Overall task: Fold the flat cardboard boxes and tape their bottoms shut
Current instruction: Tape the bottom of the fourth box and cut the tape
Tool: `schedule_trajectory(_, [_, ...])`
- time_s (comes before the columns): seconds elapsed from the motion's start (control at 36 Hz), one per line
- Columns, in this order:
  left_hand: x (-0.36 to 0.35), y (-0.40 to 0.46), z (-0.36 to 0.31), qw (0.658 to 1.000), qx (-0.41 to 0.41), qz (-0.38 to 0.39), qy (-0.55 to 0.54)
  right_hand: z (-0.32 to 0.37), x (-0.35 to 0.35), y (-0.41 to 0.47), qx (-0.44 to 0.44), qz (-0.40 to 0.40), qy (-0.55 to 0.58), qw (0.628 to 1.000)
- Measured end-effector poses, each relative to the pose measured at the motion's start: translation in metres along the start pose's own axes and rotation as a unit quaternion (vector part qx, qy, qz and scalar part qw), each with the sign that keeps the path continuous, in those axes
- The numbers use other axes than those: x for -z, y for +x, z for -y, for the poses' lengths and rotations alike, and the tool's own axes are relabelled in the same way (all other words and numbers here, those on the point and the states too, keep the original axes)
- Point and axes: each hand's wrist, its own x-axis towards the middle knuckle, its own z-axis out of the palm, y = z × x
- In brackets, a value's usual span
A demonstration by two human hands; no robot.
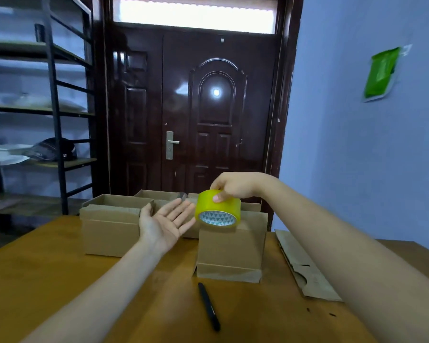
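Head view: right hand [235, 186] pinches the tape roll [218, 208] from above over a box [230, 246]; left hand [165, 222] lies flat, palm up, fingers [181, 209] spread, empty, fingertips just beside the roll.

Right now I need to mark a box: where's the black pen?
In the head view, the black pen lies on the wooden table, just in front of the nearest folded box.

Yellow tape roll [218, 208], brown boxes [230, 248], black pen [208, 306], orange-brown table [47, 263]

Small packing or storage room: metal shelving [55, 107] along left wall, dark entry door [208, 107] behind, folded cardboard boxes [109, 226] gathered on wooden counter [47, 268].
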Motion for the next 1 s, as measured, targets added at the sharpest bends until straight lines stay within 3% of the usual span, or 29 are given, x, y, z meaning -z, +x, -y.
schedule_trajectory(0.14, [-0.016,0.004,-0.002,0.995,0.025,0.026,0.088,-0.007,0.01,-0.003,-0.003,0.006,-0.016,1.0])
schedule_trajectory(0.5, [-0.056,0.01,0.023,0.955,-0.072,0.09,0.273,-0.025,0.034,-0.009,-0.031,0.014,-0.031,0.999])
schedule_trajectory(0.72, [-0.052,0.025,0.032,0.987,-0.033,0.068,0.143,-0.038,0.043,-0.013,-0.039,0.006,0.009,0.999])
schedule_trajectory(1.0, [-0.041,0.033,0.048,0.997,0.052,0.063,-0.004,-0.046,0.044,-0.004,-0.042,0.022,-0.009,0.999])
